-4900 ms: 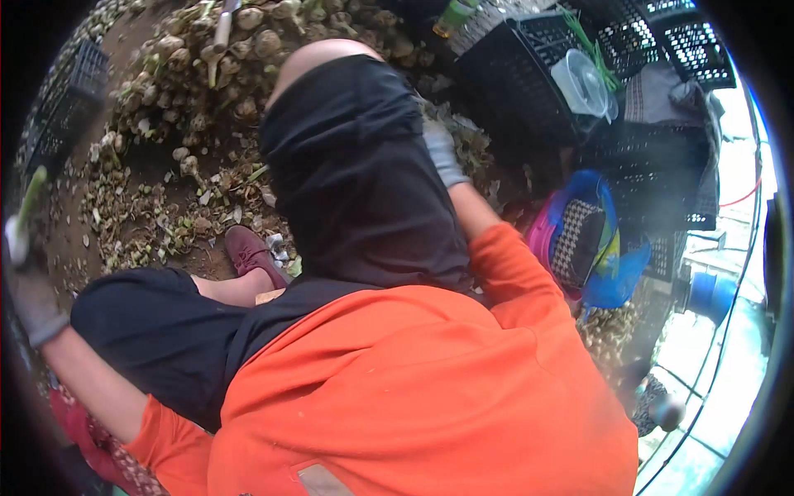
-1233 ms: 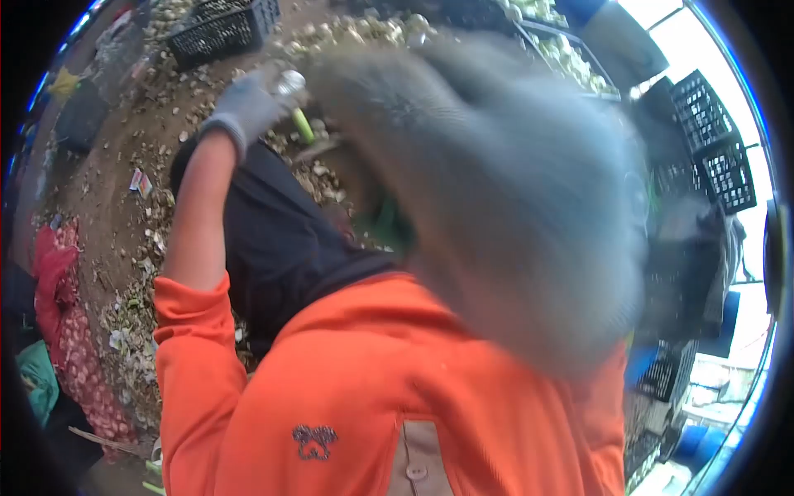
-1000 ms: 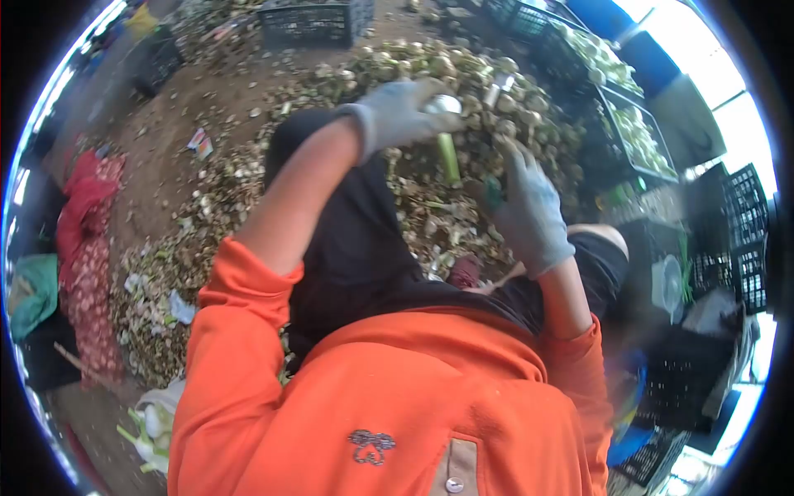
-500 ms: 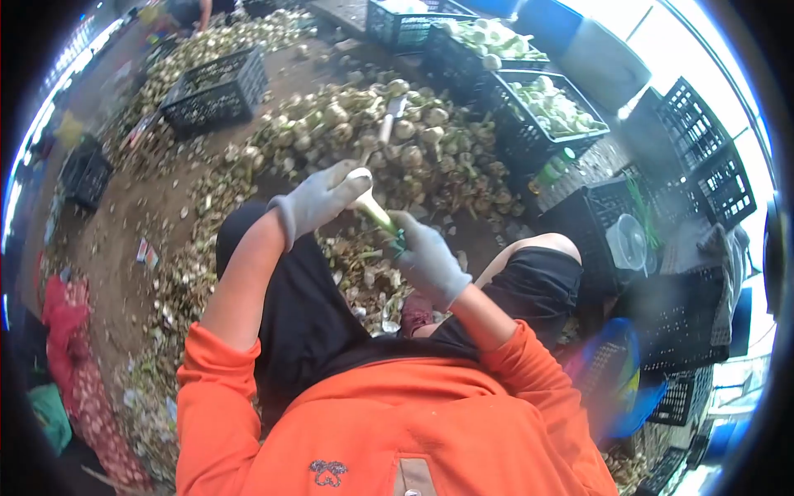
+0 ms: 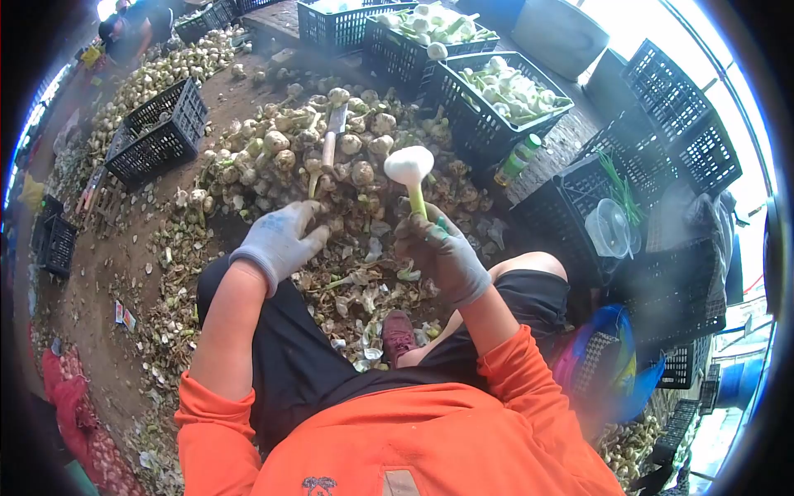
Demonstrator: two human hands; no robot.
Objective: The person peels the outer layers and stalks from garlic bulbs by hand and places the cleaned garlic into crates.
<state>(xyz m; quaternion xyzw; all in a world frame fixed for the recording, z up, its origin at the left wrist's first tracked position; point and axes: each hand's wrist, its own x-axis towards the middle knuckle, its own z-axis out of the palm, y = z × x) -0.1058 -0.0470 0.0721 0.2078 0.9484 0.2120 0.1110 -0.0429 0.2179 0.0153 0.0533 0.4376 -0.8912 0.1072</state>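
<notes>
My right hand [image 5: 442, 252], in a dirty grey glove, is closed round the green stem of a peeled white garlic bulb [image 5: 408, 165]. The bulb points up and away from me. Beside it, my left hand [image 5: 284, 240], gloved too, holds nothing; its thumb and fingers are apart over the near edge of a heap of unpeeled garlic [image 5: 361, 173]. Just beyond those fingertips a garlic stalk [image 5: 313, 182] sticks out of the heap. A knife [image 5: 329, 149] with a wooden handle lies on top of the heap, its blade pointing away.
Black crates of peeled garlic [image 5: 509, 95] stand at the back right. A green-capped bottle [image 5: 518, 159] and a clear plastic tub [image 5: 610, 229] are to my right. Peelings [image 5: 356, 302] cover the ground between my legs. Another crate [image 5: 157, 136] and another person [image 5: 128, 33] are at the far left.
My left hand has let go of the garlic bulb and moved down, away from it. My right hand has raised the bulb by its stem. The view has shifted.
</notes>
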